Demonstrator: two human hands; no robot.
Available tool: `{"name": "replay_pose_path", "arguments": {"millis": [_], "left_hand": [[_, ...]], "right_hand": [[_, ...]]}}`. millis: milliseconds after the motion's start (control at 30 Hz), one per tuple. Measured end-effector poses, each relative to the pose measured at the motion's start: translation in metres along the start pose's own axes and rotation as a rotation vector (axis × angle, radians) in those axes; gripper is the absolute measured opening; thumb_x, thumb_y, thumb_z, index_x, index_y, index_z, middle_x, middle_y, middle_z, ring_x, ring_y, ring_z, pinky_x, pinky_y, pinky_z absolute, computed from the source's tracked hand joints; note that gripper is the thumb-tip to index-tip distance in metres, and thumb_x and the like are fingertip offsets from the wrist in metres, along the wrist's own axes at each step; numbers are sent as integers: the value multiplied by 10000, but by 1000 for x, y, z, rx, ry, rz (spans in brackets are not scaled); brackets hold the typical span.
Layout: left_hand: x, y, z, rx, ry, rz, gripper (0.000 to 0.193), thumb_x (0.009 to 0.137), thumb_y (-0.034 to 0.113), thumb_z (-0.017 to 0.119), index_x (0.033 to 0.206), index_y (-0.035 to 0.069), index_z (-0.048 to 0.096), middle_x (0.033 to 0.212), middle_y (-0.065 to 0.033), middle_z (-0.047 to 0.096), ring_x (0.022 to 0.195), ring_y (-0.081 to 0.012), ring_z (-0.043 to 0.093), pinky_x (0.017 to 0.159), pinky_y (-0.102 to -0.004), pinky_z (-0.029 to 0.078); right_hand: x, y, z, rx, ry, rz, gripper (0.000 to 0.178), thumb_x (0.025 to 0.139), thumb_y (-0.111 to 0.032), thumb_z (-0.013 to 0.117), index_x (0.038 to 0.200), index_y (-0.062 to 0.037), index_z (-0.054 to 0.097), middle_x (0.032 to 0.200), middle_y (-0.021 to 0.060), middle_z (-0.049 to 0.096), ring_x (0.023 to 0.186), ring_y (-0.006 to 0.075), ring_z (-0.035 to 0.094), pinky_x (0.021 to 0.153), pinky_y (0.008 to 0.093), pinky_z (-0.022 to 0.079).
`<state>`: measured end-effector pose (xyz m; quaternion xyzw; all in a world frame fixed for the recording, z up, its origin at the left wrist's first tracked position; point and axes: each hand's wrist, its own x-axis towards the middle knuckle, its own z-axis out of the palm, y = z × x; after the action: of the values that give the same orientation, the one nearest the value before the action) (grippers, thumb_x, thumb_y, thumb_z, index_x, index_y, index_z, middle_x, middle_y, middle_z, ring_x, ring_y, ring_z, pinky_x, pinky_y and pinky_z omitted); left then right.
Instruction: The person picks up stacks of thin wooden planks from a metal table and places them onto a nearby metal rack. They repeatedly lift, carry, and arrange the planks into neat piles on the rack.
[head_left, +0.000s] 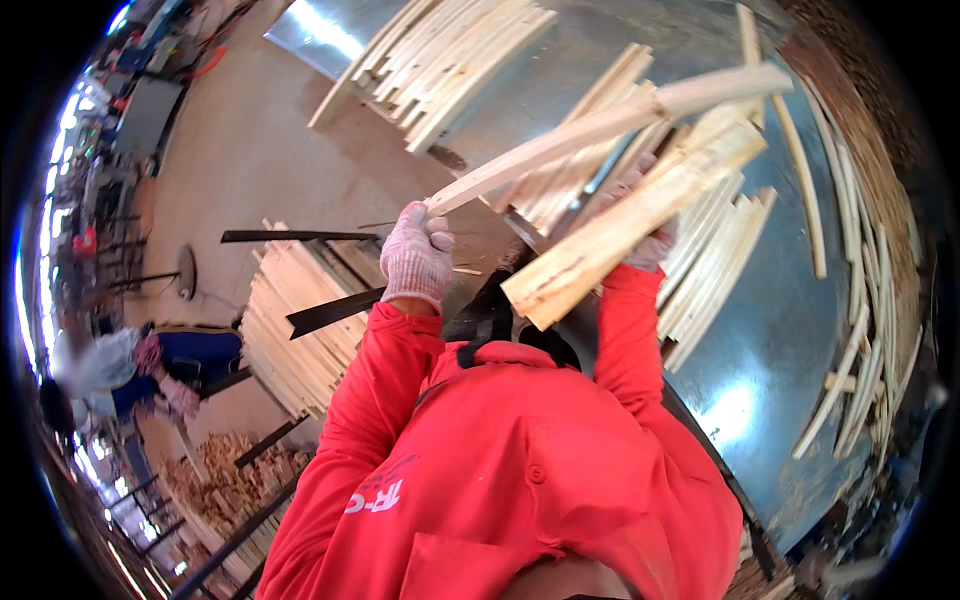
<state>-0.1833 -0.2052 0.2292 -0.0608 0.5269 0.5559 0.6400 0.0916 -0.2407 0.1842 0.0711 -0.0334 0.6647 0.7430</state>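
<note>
My left hand [418,255], in a pale knitted glove, is closed around the near end of a long, narrow wooden strip [560,135]. The strip slants up to the right, its far end lying across or just above a wider board. That shorter, wider wooden board [640,222] is gripped by my gloved right hand [652,248]; the board covers much of this hand, with fingers showing along both its edges. Below the board, stacked wooden strips [715,265] lie on the metal table [745,345].
More strips [450,60] lie at the far side, and long thin offcuts [860,350] run along the table's right. Dark metal bars [335,312] jut out beside a stack of boards [300,320] at left. A co-worker [130,365] is at far left, near piled wood pieces [225,475].
</note>
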Motion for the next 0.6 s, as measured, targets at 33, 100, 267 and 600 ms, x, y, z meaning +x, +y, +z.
{"name": "replay_pose_path", "arguments": {"millis": [33, 100, 267, 600], "left_hand": [[-16, -14, 3, 15, -6, 21, 139, 907, 126, 602, 983, 49, 515, 700, -69, 537, 475, -137, 503, 372, -244, 415], [-44, -44, 23, 151, -49, 96, 223, 896, 116, 618, 1062, 52, 483, 732, -87, 556, 509, -163, 539, 381, -266, 428], [-85, -85, 47, 475, -51, 255, 508, 828, 127, 719, 1220, 36, 409, 842, -115, 605, 577, -183, 589, 482, -278, 487], [-145, -71, 60, 1666, -1620, 820, 847, 759, 483, 691, 1422, 51, 390, 1378, -221, 451, 1252, -356, 462, 1060, -393, 365]], "right_hand": [[-10, 4, 7, -175, 92, -105, 608, 818, -296, 650, 1346, -64, 461, 1066, 141, 615, 933, 312, 589, 859, 487, 469], [-16, -10, 10, -299, 141, -240, 658, 779, -233, 721, 1341, -24, 451, 1096, 169, 610, 959, 345, 592, 912, 496, 472], [-38, -64, 9, -189, -57, -307, 674, 813, -277, 716, 1345, -3, 406, 1102, 257, 619, 967, 402, 633, 896, 534, 504], [-122, -53, 44, -216, 34, -183, 663, 891, -503, 570, 1370, -72, 413, 1090, 250, 628, 942, 366, 641, 886, 509, 510]]}}
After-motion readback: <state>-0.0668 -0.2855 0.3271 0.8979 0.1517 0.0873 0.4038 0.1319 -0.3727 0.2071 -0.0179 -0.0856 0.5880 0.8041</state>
